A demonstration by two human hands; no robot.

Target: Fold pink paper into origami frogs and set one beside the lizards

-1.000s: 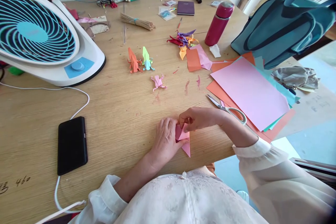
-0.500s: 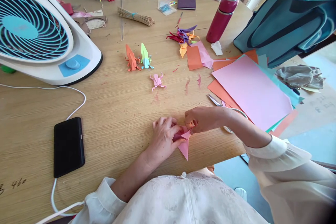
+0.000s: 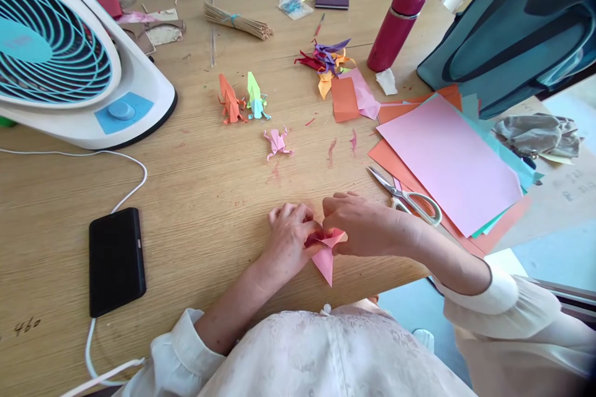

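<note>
You are holding a folded pink paper (image 3: 325,264) with both hands, close to the near edge of the desk (image 3: 195,183). Your left hand (image 3: 289,237) is clamping its left side, with the thumb lying toward you and the fingers bending over from beyond. Your right hand (image 3: 354,224) is curling its fingers in and gripping the raised flap on the right; your own knuckles are hiding the exact pinch. The two hands are almost meeting over the paper, and a sharp point of it is jutting out below them, toward your body.

Beyond your hands, a small pink paper frog (image 3: 278,142) is lying with its legs spread. Farther off, an orange paper figure (image 3: 230,100) and a green and blue paper figure (image 3: 256,98) are standing side by side. A heap of purple, red and orange folded figures (image 3: 328,59) is sitting to the right of those, near a dark red bottle (image 3: 397,28). Scissors (image 3: 401,193) are lying just past your right wrist, beside a large pale pink sheet (image 3: 451,161) that is covering orange and green ones. On your left, a black phone (image 3: 117,262) is resting in front of a white fan (image 3: 149,84).
</note>
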